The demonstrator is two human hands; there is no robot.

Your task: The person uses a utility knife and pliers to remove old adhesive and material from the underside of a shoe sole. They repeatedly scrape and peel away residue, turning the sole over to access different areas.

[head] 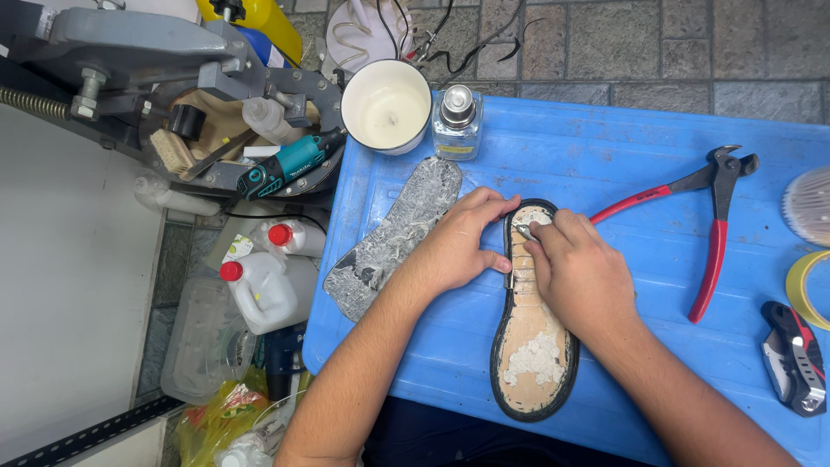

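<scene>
Head view, looking down. Blue table top (605, 156) spreads under both hands. Grey press-like machine (130, 52) sits far up-left of the left hand, off the table, with a teal power tool (290, 164) lying on its base.

Shoe sole (533, 346) lies lengthwise between the two hands, black rim, tan inside with white dried patches, toe end pointing away from the person. Left hand (454, 246) clamps the sole's left edge near the toe, thumb on the rim, fingers curled over the top. Right hand (579, 272) rests on the sole's right side, fingers pinched around a small metal piece (524, 231) at the toe; what it is cannot be told.

Grey glue-stained insole (393, 238) lies just left of the left hand, partly off the table edge. Red-handled pliers (705, 216) lie to the right of the right hand, apart from it. White plastic jugs with red caps (272, 281) stand below table level, left of the left forearm. White bowl (386, 105) sits beyond the left hand, a clear glass bottle with metal cap (456, 121) just beside it. Black-and-red folding tool (795, 359) lies far right of the right forearm; yellow tape roll (808, 290) above it at the frame edge.
</scene>
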